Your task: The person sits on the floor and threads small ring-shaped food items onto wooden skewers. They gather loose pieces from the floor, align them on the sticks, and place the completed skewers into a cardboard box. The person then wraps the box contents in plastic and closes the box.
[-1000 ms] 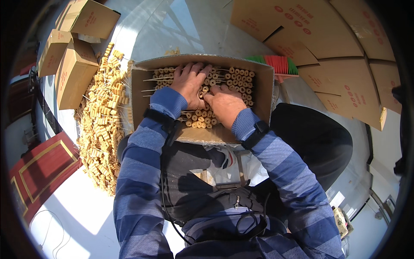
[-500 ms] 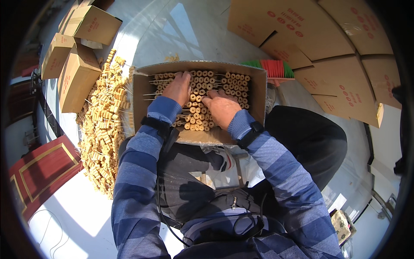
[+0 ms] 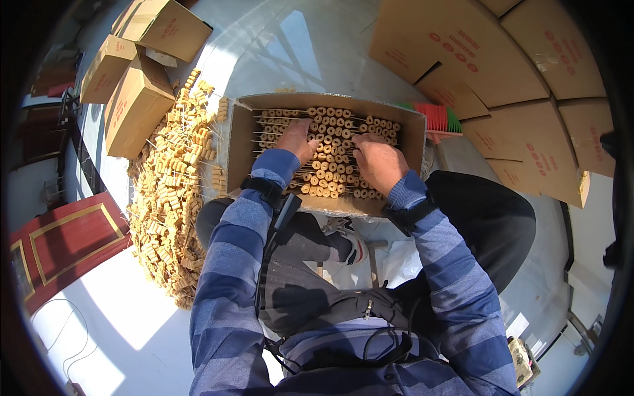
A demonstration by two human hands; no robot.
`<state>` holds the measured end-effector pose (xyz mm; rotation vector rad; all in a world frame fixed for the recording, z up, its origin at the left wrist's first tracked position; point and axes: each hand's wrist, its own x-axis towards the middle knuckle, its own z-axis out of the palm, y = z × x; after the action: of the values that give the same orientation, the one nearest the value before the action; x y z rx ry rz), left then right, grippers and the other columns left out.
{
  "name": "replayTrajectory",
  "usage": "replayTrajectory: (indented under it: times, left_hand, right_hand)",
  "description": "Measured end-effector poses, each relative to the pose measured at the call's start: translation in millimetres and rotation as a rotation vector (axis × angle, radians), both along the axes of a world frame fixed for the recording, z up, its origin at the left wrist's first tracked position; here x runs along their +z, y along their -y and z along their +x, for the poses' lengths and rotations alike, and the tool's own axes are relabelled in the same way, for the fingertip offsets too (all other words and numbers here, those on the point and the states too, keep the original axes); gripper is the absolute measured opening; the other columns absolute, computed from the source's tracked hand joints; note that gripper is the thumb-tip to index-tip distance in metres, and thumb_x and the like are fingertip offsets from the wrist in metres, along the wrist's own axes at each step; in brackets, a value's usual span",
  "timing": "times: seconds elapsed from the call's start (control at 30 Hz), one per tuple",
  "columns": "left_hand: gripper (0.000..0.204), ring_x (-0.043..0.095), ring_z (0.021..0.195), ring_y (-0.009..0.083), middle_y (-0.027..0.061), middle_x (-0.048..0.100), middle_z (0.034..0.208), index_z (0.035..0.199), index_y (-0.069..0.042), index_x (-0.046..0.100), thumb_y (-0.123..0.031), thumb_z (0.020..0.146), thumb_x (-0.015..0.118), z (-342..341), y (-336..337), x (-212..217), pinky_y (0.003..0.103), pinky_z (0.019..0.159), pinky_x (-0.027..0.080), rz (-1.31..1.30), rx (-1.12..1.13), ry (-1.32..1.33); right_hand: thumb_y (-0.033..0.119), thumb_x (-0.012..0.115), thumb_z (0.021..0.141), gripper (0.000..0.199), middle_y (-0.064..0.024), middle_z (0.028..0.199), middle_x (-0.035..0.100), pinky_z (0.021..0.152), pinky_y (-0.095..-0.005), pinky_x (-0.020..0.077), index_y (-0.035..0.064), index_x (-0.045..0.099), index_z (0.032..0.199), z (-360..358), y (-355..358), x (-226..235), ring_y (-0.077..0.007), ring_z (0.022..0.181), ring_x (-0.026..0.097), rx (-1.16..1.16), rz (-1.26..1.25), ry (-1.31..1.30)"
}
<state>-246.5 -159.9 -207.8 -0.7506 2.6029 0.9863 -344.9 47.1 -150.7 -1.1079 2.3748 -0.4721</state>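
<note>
An open cardboard box (image 3: 330, 207) stands in front of me, filled with rows of skewers threaded with tan, ring-shaped pieces (image 3: 323, 176). Thin sticks show between the columns of rings. My left hand (image 3: 297, 142) reaches into it at the left of the middle column, its fingers bent and closed on skewers there. Over the gap beside the right-hand column, my right hand (image 3: 382, 163) has its fingers curled down onto skewers. The fingertips of both hands are partly hidden among the rows.
A long heap of similar skewers (image 3: 173, 204) lies on the floor at left. Closed cartons (image 3: 140, 105) stand behind it. Large flattened or stacked cartons (image 3: 462, 46) fill the far right. A broom with red and green bristles (image 3: 439, 120) lies past the box's right corner.
The whole view has shifted, so the box sits further right. Within it, my right hand has moved rightward off the middle column, and my left hand has come slightly nearer to me.
</note>
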Motion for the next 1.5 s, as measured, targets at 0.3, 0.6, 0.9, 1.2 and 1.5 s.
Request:
replayTrajectory:
  times: [0.3,0.6,0.9,1.2,1.5]
  left_hand:
    - [0.067,0.046,0.129,0.0434,0.0279,0.047,0.137,0.143,0.006,0.042,-0.027,0.092,0.069,90.7,60.1,60.2,0.046,0.107,0.042,-0.454,0.343,-0.4]
    - [0.074,0.063,0.114,0.0364,0.0275,0.066,0.121,0.128,0.008,0.061,-0.049,0.083,0.075,149.8,109.3,-26.2,0.039,0.099,0.048,0.1,0.596,0.052]
    - [0.026,0.061,0.067,0.0105,0.0029,0.068,0.086,0.112,-0.003,0.067,-0.018,0.092,0.072,162.0,105.2,34.2,0.026,0.06,0.054,0.497,0.682,-0.301]
    - [0.027,0.062,0.076,0.0121,0.0008,0.063,0.089,0.118,-0.008,0.061,-0.024,0.098,0.066,169.9,16.1,91.3,0.027,0.069,0.054,0.63,0.763,-0.392]
    - [0.034,0.065,0.081,0.0122,0.0037,0.065,0.095,0.122,-0.004,0.057,-0.028,0.099,0.067,188.7,-37.0,115.1,0.026,0.071,0.056,0.716,0.651,-0.214]
  right_hand:
    - [0.03,0.064,0.096,0.048,-0.0215,0.117,0.064,0.094,-0.042,0.049,0.0023,0.054,0.135,-35.0,-85.7,41.0,-0.0367,0.109,0.062,-0.471,-0.451,-0.088]
    - [0.049,0.073,0.089,0.07,-0.01,0.125,0.063,0.1,-0.0349,0.0458,0.0014,0.054,0.136,2.6,-133.5,-14.1,-0.0217,0.116,0.059,-0.74,-0.209,1.041]
    - [0.032,0.073,0.094,0.042,0.0036,0.082,0.059,0.064,-0.0217,0.0496,0.0046,0.059,0.122,-2.1,-146.1,-8.0,-0.0058,0.071,0.058,-0.781,-0.435,0.992]
    - [0.048,0.05,0.104,0.048,-0.0089,0.124,0.055,0.099,-0.0431,0.0472,0.0072,0.055,0.128,8.9,-151.1,-59.8,-0.0277,0.114,0.053,-1.016,-0.403,1.322]
    - [0.044,0.063,0.098,0.03,0.0016,0.096,0.063,0.069,-0.0285,0.0489,0.0164,0.063,0.11,14.3,-151.1,-112.7,-0.0124,0.082,0.059,-1.035,-0.312,1.305]
